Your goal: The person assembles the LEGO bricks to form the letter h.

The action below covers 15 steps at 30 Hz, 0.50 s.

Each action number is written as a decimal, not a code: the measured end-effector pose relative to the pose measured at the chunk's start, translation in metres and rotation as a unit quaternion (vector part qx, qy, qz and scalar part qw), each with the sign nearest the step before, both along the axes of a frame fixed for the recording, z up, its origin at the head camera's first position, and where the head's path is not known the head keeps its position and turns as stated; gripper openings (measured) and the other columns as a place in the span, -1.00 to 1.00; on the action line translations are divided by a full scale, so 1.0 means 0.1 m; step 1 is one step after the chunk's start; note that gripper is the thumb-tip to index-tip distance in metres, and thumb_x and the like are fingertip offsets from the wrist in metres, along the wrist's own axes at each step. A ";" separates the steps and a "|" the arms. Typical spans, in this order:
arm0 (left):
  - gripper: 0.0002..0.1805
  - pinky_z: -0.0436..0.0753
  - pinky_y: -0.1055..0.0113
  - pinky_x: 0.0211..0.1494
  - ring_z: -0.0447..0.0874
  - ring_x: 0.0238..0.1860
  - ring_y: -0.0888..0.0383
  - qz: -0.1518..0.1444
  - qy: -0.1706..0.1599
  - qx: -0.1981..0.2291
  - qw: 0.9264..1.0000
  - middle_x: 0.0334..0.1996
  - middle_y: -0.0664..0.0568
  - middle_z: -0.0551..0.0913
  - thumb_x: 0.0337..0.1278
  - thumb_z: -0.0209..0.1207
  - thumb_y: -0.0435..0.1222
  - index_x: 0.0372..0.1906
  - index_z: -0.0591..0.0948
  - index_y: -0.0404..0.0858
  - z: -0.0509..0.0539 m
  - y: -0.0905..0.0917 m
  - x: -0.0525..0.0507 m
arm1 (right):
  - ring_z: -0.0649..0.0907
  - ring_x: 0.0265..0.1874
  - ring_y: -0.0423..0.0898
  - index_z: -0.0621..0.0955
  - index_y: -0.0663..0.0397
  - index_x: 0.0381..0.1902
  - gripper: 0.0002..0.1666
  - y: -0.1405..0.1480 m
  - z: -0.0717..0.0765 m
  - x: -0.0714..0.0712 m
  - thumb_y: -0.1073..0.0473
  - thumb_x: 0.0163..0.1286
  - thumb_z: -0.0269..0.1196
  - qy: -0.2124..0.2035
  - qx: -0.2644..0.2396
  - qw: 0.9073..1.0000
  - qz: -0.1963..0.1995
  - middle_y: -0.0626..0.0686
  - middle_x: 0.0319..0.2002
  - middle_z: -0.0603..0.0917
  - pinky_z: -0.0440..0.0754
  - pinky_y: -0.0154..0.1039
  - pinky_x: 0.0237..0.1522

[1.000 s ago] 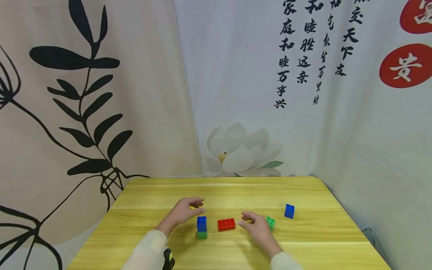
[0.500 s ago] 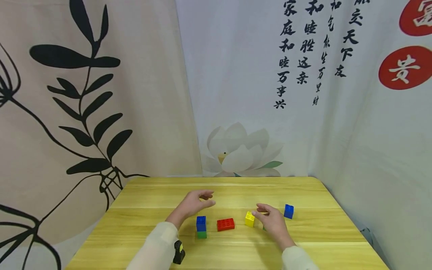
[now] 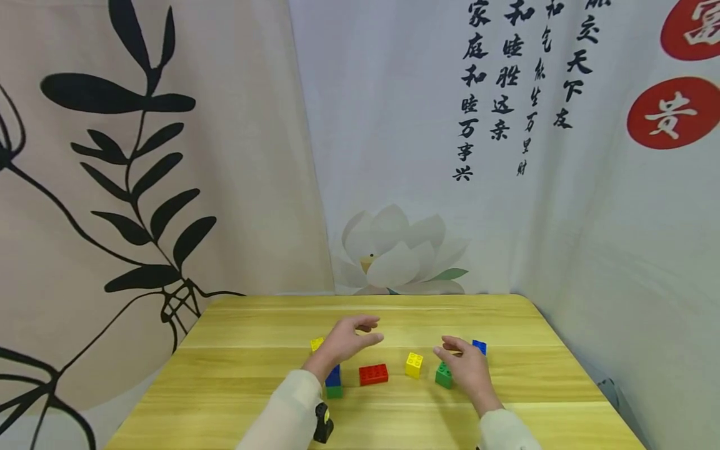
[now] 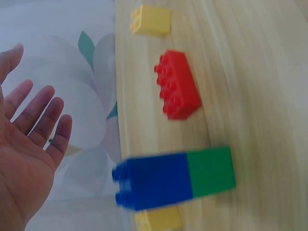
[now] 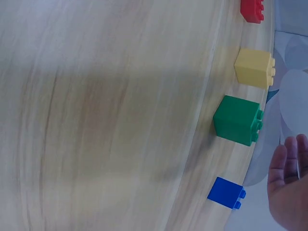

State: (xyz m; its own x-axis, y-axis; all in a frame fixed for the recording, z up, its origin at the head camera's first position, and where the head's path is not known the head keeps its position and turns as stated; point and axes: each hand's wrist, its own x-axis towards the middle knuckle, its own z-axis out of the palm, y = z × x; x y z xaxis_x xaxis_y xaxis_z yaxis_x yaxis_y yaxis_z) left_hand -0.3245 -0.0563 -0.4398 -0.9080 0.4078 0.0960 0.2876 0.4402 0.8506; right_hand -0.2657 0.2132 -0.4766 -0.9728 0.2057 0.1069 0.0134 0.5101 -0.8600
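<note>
My left hand (image 3: 349,340) hovers above the table with relaxed fingers and holds nothing. Below it stands a blue brick (image 4: 159,180) stacked on a green brick (image 4: 211,172), partly hidden by the wrist in the head view. Behind that stack is a yellow brick (image 3: 317,344). A long red brick (image 3: 374,374) lies right of the stack. My right hand (image 3: 468,369), also holding nothing, is over the right side, nearest to a single green brick (image 5: 238,119). A second yellow brick (image 3: 414,365) sits left of that green one. Another blue brick (image 5: 226,192) is partly covered by the right hand in the head view.
The bricks stand on a wooden table (image 3: 270,312) with a light grain. A printed curtain (image 3: 253,156) hangs behind its far edge. A black device (image 3: 323,422) is strapped at the left sleeve.
My left hand has moved right, away from the back yellow brick and across the stack. My right hand has shifted right, uncovering the right yellow brick and then the single green one.
</note>
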 end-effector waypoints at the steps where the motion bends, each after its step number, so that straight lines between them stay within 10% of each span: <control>1: -0.48 0.54 -0.03 0.16 0.51 0.18 -0.06 0.001 -0.002 0.004 1.000 0.15 -0.01 0.61 0.26 0.30 -0.04 0.26 0.58 -0.14 -0.02 0.03 0.01 | 0.63 0.03 0.23 0.56 0.24 0.24 -0.44 0.01 0.00 0.00 0.02 0.41 0.30 -0.004 0.002 1.000 -0.002 0.27 0.09 0.63 0.59 0.11 0.05; 15: -0.47 0.59 0.03 0.12 0.53 0.13 -0.04 0.004 -0.027 0.069 0.997 0.14 -0.08 0.60 0.26 0.30 -0.10 0.28 0.55 -0.18 -0.30 0.44 0.09 | 0.61 0.05 0.21 0.57 0.23 0.22 -0.39 0.14 -0.12 -0.02 -0.06 0.38 0.33 -0.021 0.000 1.000 -0.023 0.29 0.13 0.60 0.64 0.01 -0.02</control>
State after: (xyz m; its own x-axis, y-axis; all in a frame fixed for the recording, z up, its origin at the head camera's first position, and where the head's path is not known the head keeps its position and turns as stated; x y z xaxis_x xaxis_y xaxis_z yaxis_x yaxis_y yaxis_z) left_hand -0.3150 -0.0125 -0.4693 -0.9163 0.3874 0.1013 0.2363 0.3189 0.9178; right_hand -0.2677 0.2276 -0.4888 -0.9658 0.2509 0.0658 0.0735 0.5078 -0.8583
